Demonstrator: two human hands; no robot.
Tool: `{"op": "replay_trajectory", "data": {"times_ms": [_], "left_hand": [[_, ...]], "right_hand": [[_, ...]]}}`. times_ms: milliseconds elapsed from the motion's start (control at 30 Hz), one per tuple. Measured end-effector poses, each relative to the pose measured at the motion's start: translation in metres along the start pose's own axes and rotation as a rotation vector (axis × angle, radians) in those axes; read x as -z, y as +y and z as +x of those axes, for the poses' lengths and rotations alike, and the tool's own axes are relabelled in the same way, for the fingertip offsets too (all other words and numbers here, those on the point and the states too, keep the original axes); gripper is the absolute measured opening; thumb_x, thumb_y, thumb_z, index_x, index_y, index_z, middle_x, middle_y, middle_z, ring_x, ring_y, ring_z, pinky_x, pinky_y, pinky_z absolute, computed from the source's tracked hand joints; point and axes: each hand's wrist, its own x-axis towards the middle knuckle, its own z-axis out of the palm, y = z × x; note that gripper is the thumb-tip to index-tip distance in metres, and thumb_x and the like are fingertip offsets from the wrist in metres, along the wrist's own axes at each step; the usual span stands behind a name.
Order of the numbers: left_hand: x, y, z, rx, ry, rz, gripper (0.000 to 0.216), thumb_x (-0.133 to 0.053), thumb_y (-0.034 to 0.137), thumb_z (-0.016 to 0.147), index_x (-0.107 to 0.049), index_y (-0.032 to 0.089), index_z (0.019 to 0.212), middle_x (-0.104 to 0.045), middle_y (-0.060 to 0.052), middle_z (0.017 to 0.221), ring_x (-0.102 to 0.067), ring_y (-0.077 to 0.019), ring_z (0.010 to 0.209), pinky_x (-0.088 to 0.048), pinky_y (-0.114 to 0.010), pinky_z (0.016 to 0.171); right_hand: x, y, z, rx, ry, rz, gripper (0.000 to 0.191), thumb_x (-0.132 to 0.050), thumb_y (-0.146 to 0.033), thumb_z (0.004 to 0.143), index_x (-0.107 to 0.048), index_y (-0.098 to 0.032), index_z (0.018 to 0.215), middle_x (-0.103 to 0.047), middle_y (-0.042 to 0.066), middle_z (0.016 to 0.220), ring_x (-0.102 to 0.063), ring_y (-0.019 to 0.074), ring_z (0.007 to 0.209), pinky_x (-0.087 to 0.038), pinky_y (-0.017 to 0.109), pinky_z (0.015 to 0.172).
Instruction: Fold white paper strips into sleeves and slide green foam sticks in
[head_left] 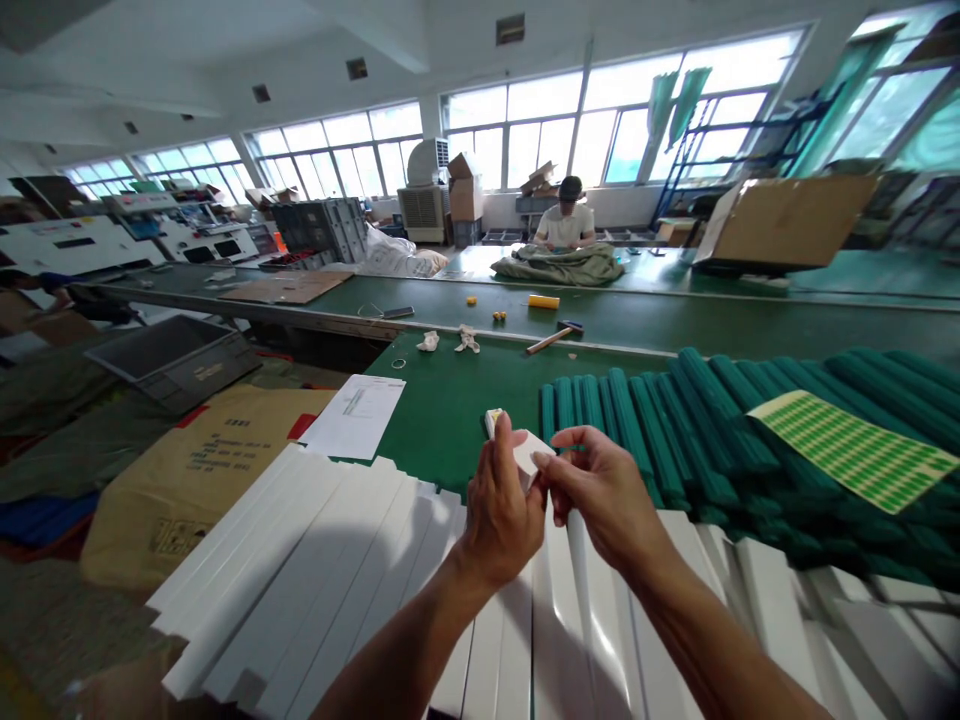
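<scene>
— Over the near edge of the counter [450,400], what do the two hands have?
— One long white box [581,570], held up above the row of white boxes [337,560] that lie side by side. The left hand [499,505] wraps round its end, thumb on top. The right hand [607,495] pinches the end flap [525,450] between thumb and fingertips. My guess is that the left steadies the box while the right works the flap.
— And the green rolls [675,430]?
— Packed in a row just beyond, close to the right hand, with a sheet of green stickers [855,450] lying on top.
— Any writing?
— Dark print on the brown carton [202,470] and lines on the paper sheet [356,415], both too small to read. No brand shows.
</scene>
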Motion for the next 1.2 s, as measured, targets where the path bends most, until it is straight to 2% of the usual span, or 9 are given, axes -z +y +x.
{"op": "replay_trajectory", "data": {"times_ms": [100, 233, 400, 533, 667, 767, 867, 1033, 1200], "left_hand": [[0.003, 0.002, -0.002, -0.034, 0.048, 0.018, 0.072, -0.053, 0.024, 0.090, -0.013, 0.012, 0.149, -0.047, -0.022, 0.131, -0.052, -0.0300, 0.122, -0.052, -0.046, 0.095], [0.008, 0.001, -0.003, -0.105, 0.004, -0.018, 0.053, -0.053, 0.014, 0.088, -0.039, 0.023, 0.138, -0.028, -0.018, 0.145, -0.053, -0.0257, 0.119, -0.052, -0.042, 0.094], [0.020, -0.005, 0.001, -0.074, -0.191, -0.208, 0.044, -0.052, 0.012, 0.080, -0.051, 0.020, 0.123, -0.054, -0.011, 0.119, -0.054, -0.0253, 0.115, -0.049, -0.042, 0.098], [0.028, -0.004, -0.001, -0.051, -0.280, -0.390, 0.047, -0.047, 0.020, 0.078, -0.050, 0.018, 0.125, -0.058, -0.010, 0.117, -0.052, -0.0261, 0.115, -0.048, -0.043, 0.099], [0.011, 0.002, -0.012, -0.014, -0.088, -0.368, 0.044, -0.058, 0.033, 0.079, -0.052, 0.016, 0.119, -0.059, -0.010, 0.110, -0.054, -0.0248, 0.106, -0.051, -0.041, 0.093], [-0.008, 0.005, -0.016, -0.006, 0.075, -0.280, 0.037, -0.065, 0.028, 0.078, -0.054, 0.018, 0.113, -0.060, -0.008, 0.106, -0.057, -0.0221, 0.104, -0.052, -0.037, 0.090], [-0.015, 0.006, -0.003, 0.037, 0.023, -0.300, 0.027, -0.064, 0.026, 0.082, -0.057, 0.020, 0.108, -0.060, -0.006, 0.105, -0.060, -0.0187, 0.101, -0.052, -0.033, 0.090], [-0.020, -0.021, 0.022, 0.289, -0.143, -0.301, 0.059, -0.069, 0.037, 0.080, -0.043, 0.022, 0.131, -0.058, -0.008, 0.121, -0.060, -0.0208, 0.107, -0.049, -0.035, 0.096], [-0.052, -0.072, -0.029, 0.507, -0.519, 0.084, 0.065, -0.063, 0.038, 0.084, -0.038, 0.013, 0.139, -0.055, -0.019, 0.129, -0.052, -0.0292, 0.121, -0.042, -0.045, 0.102]], "right_hand": [[0.002, -0.009, 0.003, -0.172, -0.044, 0.050, 0.045, -0.081, -0.033, 0.058, -0.044, -0.019, 0.080, -0.059, -0.003, 0.051, -0.046, 0.0102, 0.032, -0.040, 0.022, 0.028], [0.009, -0.017, 0.008, -0.339, -0.165, 0.035, 0.036, -0.079, -0.029, 0.057, -0.048, -0.016, 0.069, -0.058, -0.001, 0.051, -0.045, 0.0075, 0.032, -0.040, 0.019, 0.030], [0.015, -0.010, 0.002, -0.383, -0.283, 0.078, 0.036, -0.080, -0.035, 0.062, -0.053, -0.013, 0.070, -0.060, 0.001, 0.057, -0.048, 0.0070, 0.035, -0.043, 0.019, 0.033], [0.020, 0.016, -0.011, -0.194, -0.143, -0.005, 0.047, -0.079, -0.044, 0.066, -0.051, -0.015, 0.090, -0.060, -0.001, 0.058, -0.049, 0.0103, 0.035, -0.041, 0.022, 0.034], [0.034, 0.076, -0.011, 0.020, -0.012, -0.384, 0.044, -0.064, -0.054, 0.077, -0.052, -0.016, 0.097, -0.053, -0.004, 0.050, -0.046, 0.0120, 0.035, -0.037, 0.023, 0.035], [0.042, 0.124, -0.005, 0.358, -0.024, -0.737, 0.039, -0.060, -0.049, 0.077, -0.057, -0.014, 0.095, -0.064, 0.007, 0.072, -0.061, 0.0200, 0.061, -0.048, 0.031, 0.055], [0.040, 0.143, -0.007, 0.486, -0.127, -0.878, 0.036, -0.048, -0.048, 0.081, -0.060, -0.014, 0.088, -0.067, 0.012, 0.079, -0.064, 0.0237, 0.071, -0.048, 0.033, 0.061], [0.016, 0.131, -0.025, 0.088, -0.099, -1.075, 0.040, -0.057, -0.057, 0.076, -0.053, -0.018, 0.066, -0.062, 0.008, 0.058, -0.062, 0.0216, 0.057, -0.039, 0.028, 0.053], [-0.017, 0.167, -0.032, -0.279, -0.222, -1.116, 0.045, -0.052, -0.054, 0.083, -0.053, -0.017, 0.056, -0.064, 0.012, 0.058, -0.066, 0.0226, 0.064, -0.042, 0.028, 0.061]]}}
